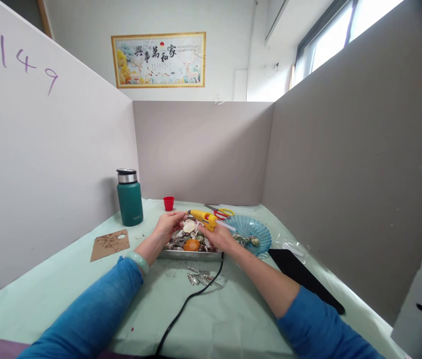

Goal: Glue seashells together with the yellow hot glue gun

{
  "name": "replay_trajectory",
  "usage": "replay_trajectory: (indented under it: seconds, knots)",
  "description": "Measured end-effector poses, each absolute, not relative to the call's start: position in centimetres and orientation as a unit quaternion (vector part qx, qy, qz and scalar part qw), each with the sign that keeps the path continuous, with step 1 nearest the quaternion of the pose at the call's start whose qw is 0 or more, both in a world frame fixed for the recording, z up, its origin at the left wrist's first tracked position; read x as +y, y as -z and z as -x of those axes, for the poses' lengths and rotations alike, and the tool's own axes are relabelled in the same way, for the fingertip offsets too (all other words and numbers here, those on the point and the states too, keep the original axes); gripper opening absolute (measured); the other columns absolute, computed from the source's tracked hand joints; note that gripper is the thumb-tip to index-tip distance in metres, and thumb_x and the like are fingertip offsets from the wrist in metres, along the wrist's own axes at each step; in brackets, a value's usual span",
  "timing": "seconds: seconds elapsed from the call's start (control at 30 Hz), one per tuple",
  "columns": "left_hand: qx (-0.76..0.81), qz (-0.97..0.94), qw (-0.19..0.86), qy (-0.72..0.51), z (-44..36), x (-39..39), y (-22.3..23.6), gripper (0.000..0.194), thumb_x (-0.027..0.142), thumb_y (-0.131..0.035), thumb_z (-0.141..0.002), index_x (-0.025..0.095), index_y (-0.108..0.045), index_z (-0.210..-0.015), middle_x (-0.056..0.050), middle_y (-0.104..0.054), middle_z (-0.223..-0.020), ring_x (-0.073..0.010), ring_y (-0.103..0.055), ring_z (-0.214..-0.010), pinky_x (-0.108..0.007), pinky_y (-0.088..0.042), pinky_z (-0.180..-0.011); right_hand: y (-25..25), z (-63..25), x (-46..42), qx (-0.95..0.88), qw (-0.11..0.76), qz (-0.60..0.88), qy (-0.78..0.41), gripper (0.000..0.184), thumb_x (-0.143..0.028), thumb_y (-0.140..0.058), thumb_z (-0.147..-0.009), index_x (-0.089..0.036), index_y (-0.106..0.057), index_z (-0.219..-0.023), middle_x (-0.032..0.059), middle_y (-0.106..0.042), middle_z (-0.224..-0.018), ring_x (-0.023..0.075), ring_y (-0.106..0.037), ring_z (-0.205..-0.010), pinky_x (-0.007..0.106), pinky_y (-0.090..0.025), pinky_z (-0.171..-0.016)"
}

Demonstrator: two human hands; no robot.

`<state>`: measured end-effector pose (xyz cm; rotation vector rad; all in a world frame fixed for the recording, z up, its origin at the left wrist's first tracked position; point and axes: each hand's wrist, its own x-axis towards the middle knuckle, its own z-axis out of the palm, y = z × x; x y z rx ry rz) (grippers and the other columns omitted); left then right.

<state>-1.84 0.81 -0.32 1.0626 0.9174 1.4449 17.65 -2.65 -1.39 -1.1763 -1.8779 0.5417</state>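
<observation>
My right hand is wrapped round a yellow hot glue gun, its nozzle pointing left and a glue stick coming out of its back. My left hand pinches something small at the nozzle tip, too small to name. Both hands are above a metal tray heaped with shells and small pieces. On the heap lie a pale round shell and an orange disc-like piece. The gun's black cord runs down from the tray's right side to the table's front edge.
Behind the hands stand a red cup and scissors. A blue scalloped plate and a black flat object lie right. Left are a green bottle and brown card. Small metal pieces lie in front. Panels enclose the table.
</observation>
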Motion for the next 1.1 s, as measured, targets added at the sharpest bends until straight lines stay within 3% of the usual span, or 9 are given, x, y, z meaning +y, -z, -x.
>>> replay_trajectory:
  seconds: [0.7,1.1]
  knots:
    - [0.379,-0.449,0.539,-0.603,1.79,0.75,0.27,0.023,0.02,-0.081,-0.059,0.008,-0.069,-0.074,-0.005,-0.067,-0.065,-0.0068,-0.053,-0.047,-0.019,-0.043,-0.047,1.35,-17.72,-2.82,-0.741,0.427,0.471,-0.215,0.028,-0.042,-0.055,-0.084,-0.017,-0.066,-0.084,0.0003,-0.057,-0.054,0.0167,-0.057,-0.059,0.024,-0.041,-0.055]
    - [0.384,-0.443,0.542,-0.602,1.83,0.65,0.2,0.025,0.021,-0.082,-0.058,0.008,-0.069,-0.075,-0.005,-0.067,-0.065,-0.0065,-0.053,-0.046,-0.02,-0.044,-0.049,1.72,-17.67,-2.24,-0.752,0.427,0.458,-0.205,0.028,-0.043,-0.056,-0.082,-0.017,-0.065,-0.087,0.0001,-0.061,-0.064,0.0162,-0.058,-0.067,0.023,-0.042,-0.059]
